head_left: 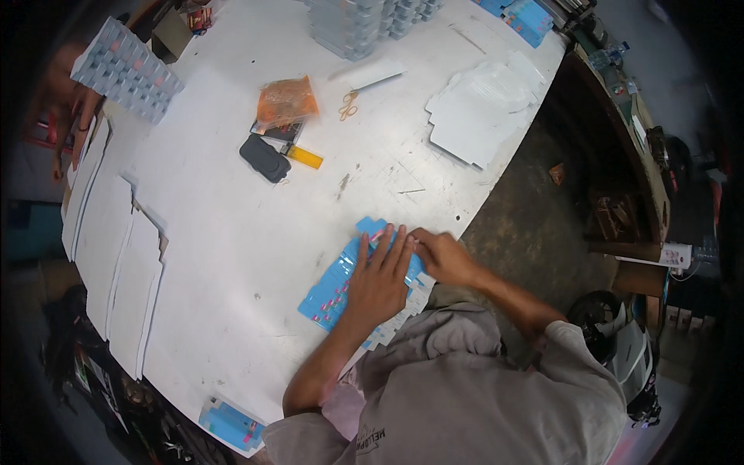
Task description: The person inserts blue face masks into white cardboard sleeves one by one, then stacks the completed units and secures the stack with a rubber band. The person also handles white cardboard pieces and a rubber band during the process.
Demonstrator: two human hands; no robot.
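A blue printed cardboard sheet with rows of small pink marks and notched edges lies at the table's near edge, against my body. My left hand rests flat on it, fingers stretched out and a little apart. At the sheet's right edge, my right hand is closed, its fingertips pinching the border close to the left fingertips. Grey-white notched flaps show along the sheet's near right side. Part of the printed face is hidden under my left hand.
Beyond lie a black case, a yellow cutter, an orange packet and scissors. White card sheets sit far right, more card at left. Stacked grey trays stand at the back; another person's arm is far left.
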